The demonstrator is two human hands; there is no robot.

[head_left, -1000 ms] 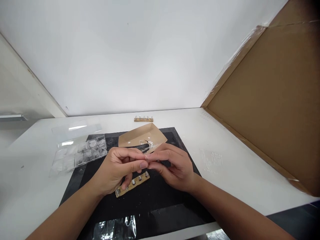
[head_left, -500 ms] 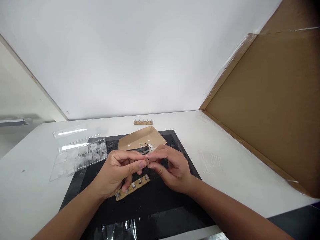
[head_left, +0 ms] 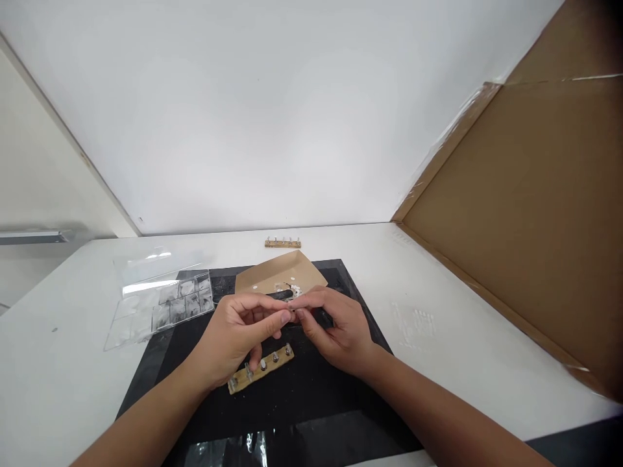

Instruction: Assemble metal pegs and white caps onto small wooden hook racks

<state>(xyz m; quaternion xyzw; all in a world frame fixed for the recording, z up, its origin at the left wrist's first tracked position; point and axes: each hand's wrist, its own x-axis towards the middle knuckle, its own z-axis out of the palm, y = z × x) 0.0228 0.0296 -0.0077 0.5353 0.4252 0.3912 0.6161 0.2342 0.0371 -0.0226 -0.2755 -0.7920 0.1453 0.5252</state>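
My left hand and my right hand meet above the black mat, thumbs and forefingers pinched fingertip to fingertip. Whatever tiny piece they hold is mostly covered by the fingers and too small to name. Just below my left hand lies a wooden strip with a row of short metal posts, some topped by small clear or white nail-tip-like pieces. Behind my fingers sits a brown cardboard tray holding small white bits and a dark-handled tool.
On the left, a clear compartment box with translucent pieces overlaps the mat's edge, its lid raised behind. A second wooden strip stands near the white wall. Clear pieces lie right. A cardboard panel borders the right side.
The view has shifted slightly, so everything sits a little lower and further right. Both hands stay pinched together, with the fingertips slightly readjusted.
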